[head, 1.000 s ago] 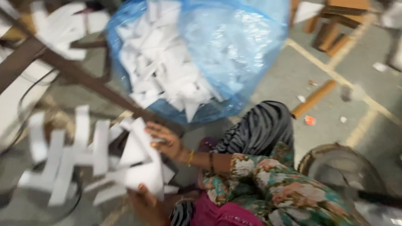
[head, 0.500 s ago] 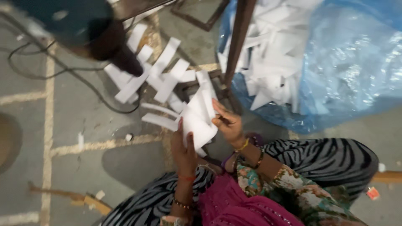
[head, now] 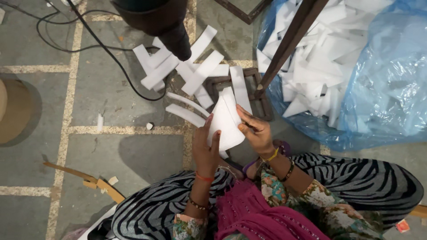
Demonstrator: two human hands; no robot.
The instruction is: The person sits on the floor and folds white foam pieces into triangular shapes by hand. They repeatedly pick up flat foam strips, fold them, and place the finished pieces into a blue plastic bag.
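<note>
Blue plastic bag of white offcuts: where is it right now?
Head view, upper right: the blue plastic bag sits on the floor beyond the right hand, just right of the slanted dark metal leg.

The bundle of white foam pieces sits between the left hand and right hand. Loose flat white foam strips lie on the floor behind it. The big blue plastic bag full of foam scraps is to the right

Matt white foam sheet; glossy blue plastic bag; rough concrete floor.

One blue bag, two hands
</note>
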